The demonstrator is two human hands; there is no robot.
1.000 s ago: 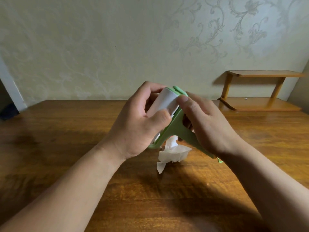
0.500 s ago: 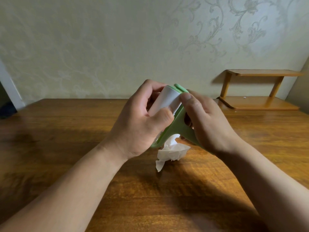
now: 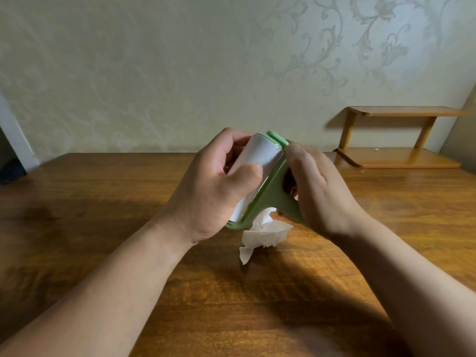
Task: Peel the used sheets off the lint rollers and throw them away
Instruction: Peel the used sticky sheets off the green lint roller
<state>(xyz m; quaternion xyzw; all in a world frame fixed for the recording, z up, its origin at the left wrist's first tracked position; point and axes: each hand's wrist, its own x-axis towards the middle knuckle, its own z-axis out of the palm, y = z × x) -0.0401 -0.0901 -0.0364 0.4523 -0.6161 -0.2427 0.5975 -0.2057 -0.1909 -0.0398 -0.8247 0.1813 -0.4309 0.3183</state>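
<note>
Clutching the lint roller [image 3: 268,199] — left grip [image 3: 213,191] round roll [image 3: 260,157], right grip [image 3: 322,189] round handle [image 3: 289,211]

Inside a home: a dark-grained wooden table [image 3: 103,228] stands against pale wallpaper [image 3: 180,73] embossed with curling leaf-and-flower scrolls, a finish of living rooms rather than workplaces. At the table's far right sits a small two-tier wooden shelf [image 3: 401,111] in a lighter, honey-coloured finish, its upper board raised on slanted posts. A strip of white trim [image 3: 13,140], seemingly a door frame, runs up the left edge beside a dark opening. The furniture is plain and domestic, with no tools, machines or signs about. A green lint roller [image 3: 270,199], an everyday household item, is held over the table, and a crumpled white sheet [image 3: 268,234] lies on the wood beneath it.
</note>
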